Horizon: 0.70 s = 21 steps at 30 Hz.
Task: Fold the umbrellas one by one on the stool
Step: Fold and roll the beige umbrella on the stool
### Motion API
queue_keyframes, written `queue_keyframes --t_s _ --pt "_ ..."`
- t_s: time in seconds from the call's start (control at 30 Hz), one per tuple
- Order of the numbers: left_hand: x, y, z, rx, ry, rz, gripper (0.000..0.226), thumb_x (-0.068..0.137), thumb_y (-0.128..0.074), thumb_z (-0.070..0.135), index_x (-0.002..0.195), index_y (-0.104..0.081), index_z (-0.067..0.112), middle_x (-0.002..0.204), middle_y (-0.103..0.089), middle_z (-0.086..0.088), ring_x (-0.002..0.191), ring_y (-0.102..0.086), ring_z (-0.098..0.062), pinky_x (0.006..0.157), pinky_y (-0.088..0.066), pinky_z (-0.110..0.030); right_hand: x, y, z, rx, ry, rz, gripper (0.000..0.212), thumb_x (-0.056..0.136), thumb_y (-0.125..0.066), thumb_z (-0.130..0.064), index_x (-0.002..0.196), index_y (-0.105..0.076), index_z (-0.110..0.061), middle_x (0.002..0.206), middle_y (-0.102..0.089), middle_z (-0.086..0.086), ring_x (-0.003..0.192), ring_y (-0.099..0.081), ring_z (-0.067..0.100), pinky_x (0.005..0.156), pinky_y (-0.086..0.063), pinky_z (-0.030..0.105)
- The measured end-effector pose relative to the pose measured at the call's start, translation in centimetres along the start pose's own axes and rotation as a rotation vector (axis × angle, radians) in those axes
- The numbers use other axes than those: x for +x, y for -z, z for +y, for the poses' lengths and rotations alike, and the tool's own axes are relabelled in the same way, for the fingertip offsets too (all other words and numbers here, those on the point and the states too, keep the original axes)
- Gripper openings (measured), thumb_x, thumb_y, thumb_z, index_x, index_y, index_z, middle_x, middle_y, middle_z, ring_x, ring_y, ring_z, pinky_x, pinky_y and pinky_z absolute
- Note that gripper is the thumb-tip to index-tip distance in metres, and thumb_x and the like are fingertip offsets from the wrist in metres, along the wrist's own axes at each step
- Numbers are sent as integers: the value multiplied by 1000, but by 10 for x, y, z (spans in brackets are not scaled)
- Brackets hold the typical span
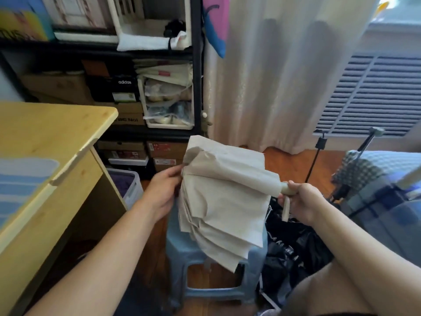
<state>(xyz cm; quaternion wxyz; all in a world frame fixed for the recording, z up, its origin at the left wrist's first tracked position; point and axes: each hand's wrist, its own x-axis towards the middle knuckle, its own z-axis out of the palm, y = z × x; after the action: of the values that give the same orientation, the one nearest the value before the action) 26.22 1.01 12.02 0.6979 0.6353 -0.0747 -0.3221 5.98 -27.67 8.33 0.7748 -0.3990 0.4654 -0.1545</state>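
Observation:
A beige collapsed umbrella [224,197] hangs in the air above the light blue plastic stool [182,249], its loose canopy folds drooping down over the seat. My right hand [300,201] grips the umbrella's beige handle, with the wrist strap dangling below. My left hand [164,190] pinches the edge of the canopy at the umbrella's far end. A black umbrella [293,247] lies crumpled on the floor to the right of the stool. A checked umbrella [355,172] leans further right.
A wooden desk [45,142] stands at the left. Behind the stool is a black shelf unit [196,71] full of shoe boxes, and a cream curtain [273,76]. A purple-filled bin [127,185] sits by the desk. My knee shows at bottom right.

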Motion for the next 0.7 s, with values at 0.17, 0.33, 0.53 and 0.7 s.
queue_keyframes --t_s 0.17,0.33,0.53,0.7 --pt "-42 -13 70 297 -294 -184 43 93 -64 -7 123 -68 23 114 -76 1 107 -71 -10 90 -58 -26 2 -10 13 55 -61 -92 41 101 -31 -1 139 -47 1 103 -59 17 74 -58 21 74 -60 30" --pt "-57 -14 120 794 -607 -84 28 92 -76 21 119 -74 26 110 -74 16 103 -66 6 92 -52 -19 -6 -25 13 -193 -97 -355 23 102 -42 -8 101 -65 -3 88 -61 12 77 -58 24 79 -55 36" --pt "-60 -34 176 1267 -786 -134 28 89 -77 15 115 -75 24 114 -68 7 108 -61 -10 97 -44 -24 -8 -33 -20 -420 352 83 29 101 -60 -29 126 -67 -14 105 -72 4 90 -64 22 82 -52 38" --pt "-50 -46 174 1474 -812 -214 31 87 -78 17 116 -74 28 92 -52 20 97 -55 -11 94 -45 -32 -82 -54 -70 -526 886 -36 19 104 -56 -11 101 -73 -19 91 -73 4 83 -65 19 79 -55 33"
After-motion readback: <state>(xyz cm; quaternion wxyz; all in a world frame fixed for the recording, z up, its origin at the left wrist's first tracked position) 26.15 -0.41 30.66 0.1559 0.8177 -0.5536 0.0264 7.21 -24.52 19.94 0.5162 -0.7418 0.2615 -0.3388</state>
